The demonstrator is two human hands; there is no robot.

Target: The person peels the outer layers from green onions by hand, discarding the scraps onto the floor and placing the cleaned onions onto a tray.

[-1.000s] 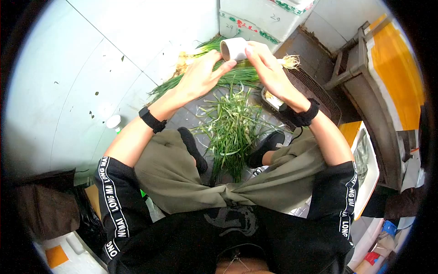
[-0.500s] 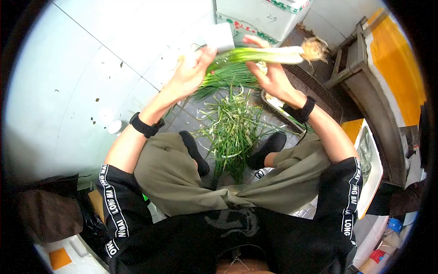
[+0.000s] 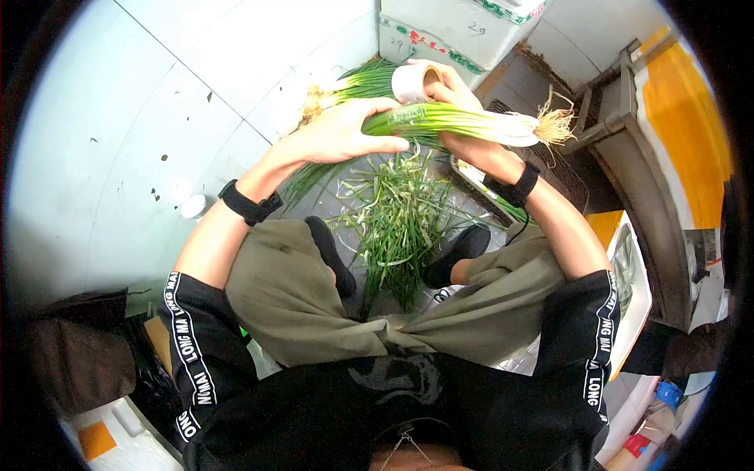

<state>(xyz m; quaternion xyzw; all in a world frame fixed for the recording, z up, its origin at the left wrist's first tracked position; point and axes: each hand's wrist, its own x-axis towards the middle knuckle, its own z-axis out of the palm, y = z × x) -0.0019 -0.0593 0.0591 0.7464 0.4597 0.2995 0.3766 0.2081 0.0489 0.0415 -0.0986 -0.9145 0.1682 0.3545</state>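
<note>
Stacked white boxes (image 3: 455,35) printed in red and green and hand-marked "29" stand beside a pale, speckled tiled wall (image 3: 102,157). A small round white object (image 3: 193,206) shows against it; at right, an orange-yellow panel (image 3: 677,133) borders a weathered grey-brown frame (image 3: 640,196).

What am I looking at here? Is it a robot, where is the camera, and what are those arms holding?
There is no robot, just a person using bare hands. The camera is worn on their head and looks forward and down, so you see about what they would see.

The left hand curls around the leafy end of a bunch of green onions. The hairy roots stick out at the other end. The right hand is behind the bunch and holds a roll of tape.

On the floor, a messy pile of green leaves lies between two black shoes. More onions lie beyond the hands, near the wall.
</note>
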